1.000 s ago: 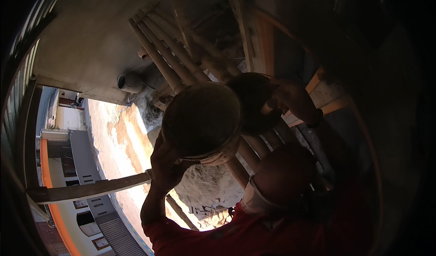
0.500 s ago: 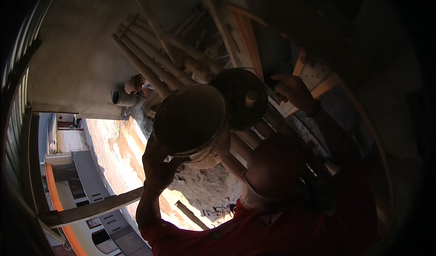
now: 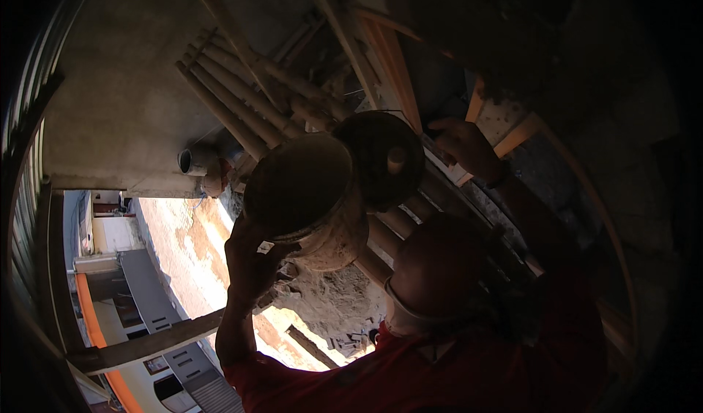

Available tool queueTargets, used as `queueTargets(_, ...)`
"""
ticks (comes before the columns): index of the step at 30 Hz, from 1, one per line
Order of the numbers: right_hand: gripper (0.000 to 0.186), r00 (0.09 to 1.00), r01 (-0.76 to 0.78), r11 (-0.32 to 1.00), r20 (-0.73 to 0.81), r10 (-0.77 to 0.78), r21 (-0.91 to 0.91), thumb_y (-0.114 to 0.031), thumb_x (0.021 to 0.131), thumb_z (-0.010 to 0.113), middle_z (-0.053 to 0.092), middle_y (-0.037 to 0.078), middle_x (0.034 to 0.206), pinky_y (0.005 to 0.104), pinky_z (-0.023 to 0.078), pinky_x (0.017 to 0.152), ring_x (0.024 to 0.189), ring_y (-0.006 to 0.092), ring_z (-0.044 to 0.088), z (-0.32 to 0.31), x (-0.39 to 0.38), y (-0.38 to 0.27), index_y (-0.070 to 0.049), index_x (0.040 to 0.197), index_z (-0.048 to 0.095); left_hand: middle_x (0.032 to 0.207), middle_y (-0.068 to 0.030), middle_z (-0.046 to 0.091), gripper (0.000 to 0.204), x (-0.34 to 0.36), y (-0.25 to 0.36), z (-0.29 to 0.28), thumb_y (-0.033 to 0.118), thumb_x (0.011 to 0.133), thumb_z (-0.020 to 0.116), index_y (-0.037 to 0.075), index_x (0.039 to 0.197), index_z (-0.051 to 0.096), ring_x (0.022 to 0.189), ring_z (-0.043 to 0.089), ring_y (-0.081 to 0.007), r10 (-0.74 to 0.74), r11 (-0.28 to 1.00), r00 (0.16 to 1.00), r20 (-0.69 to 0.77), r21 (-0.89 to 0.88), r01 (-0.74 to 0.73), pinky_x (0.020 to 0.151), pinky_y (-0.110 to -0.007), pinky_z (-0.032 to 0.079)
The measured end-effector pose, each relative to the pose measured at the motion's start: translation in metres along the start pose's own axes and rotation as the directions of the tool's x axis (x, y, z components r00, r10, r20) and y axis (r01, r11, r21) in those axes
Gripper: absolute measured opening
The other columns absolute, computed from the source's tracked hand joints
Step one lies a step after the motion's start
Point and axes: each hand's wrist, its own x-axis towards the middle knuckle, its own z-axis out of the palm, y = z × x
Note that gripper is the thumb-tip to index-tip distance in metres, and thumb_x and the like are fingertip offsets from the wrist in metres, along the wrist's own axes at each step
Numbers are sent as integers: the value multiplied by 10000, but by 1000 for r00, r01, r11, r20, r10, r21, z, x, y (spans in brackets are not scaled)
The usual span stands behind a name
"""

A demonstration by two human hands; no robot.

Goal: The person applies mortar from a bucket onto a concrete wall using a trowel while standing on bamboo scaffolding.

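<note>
My left hand [image 3: 251, 263] grips the lower left side of a large, mud-stained bucket [image 3: 322, 241]. The bucket is tilted with its mouth toward me, and its inside is too dark to read. Beyond it and a little to the right is a dark round bucket [image 3: 370, 186] with a thin wire handle. A pale stub [image 3: 395, 161] shows within its outline. My right hand [image 3: 469, 149] is raised beside the dark bucket, with fingers apart and nothing seen in them. Both forearms come up from red sleeves.
Round poles [image 3: 234, 94] run below the buckets. A wooden frame [image 3: 520, 136] stands at right, and a timber beam [image 3: 168, 332] crosses at lower left. Far below, someone's head [image 3: 214, 180] shows by a grey bucket [image 3: 194, 162]. Sand [image 3: 329, 296] and rubble lie underneath.
The stained bucket has shifted slightly left with my left hand, and its mouth has tilted a little. My right hand has barely moved. The person below has moved relative to the grey bucket.
</note>
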Motion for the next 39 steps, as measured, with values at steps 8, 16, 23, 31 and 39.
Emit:
queueTargets(8, 431, 1000, -10, 1000, 4, 10, 29, -131, 911, 539, 580, 65, 654, 248, 447, 516, 545, 96, 534, -1, 0, 7, 122, 1258, 502, 1094, -140, 677, 512, 7, 4, 3, 18, 612, 851, -9, 1088, 663, 1020, 651, -243, 4, 1000, 1000, 4, 1, -4, 892, -353, 503)
queueTargets(16, 478, 999, -26, 999, 19, 26, 46, -140, 894, 547, 569, 64, 657, 244, 444, 501, 546, 93, 524, 6, 2, 8, 142, 1274, 479, 1044, -132, 683, 463, 10, 0, 0, -4, 608, 845, -3, 1038, 674, 979, 657, -249, 17, 1000, 1000, -5, 13, -17, 860, -350, 509)
queueTargets(23, 447, 998, -53, 998, 27, 53, 14, -138, 895, 559, 591, 57, 684, 229, 458, 511, 580, 82, 562, 8, 0, 9, 117, 1258, 508, 1018, -127, 690, 446, 10, -1, 1, -4, 605, 841, -1, 1019, 675, 949, 667, -237, -2, 1000, 1000, -6, 25, 2, 837, -342, 513)
queueTargets(31, 390, 996, -71, 997, 54, 70, 32, -121, 895, 576, 600, 42, 697, 228, 456, 507, 579, 76, 565, 8, 0, 12, 76, 1230, 544, 1002, -118, 694, 454, 14, -6, 2, -3, 613, 844, -3, 1031, 667, 930, 673, -218, 3, 999, 1000, -4, 37, -3, 826, -330, 516)
queueTargets(39, 381, 997, -75, 997, 27, 74, 16, -129, 894, 573, 597, 39, 705, 221, 454, 511, 577, 72, 557, 15, 1, 12, 76, 1215, 558, 1008, -120, 687, 458, 19, -12, 0, 2, 624, 847, -7, 1042, 659, 941, 671, -204, 9, 998, 1000, 13, 56, -9, 828, -323, 520)
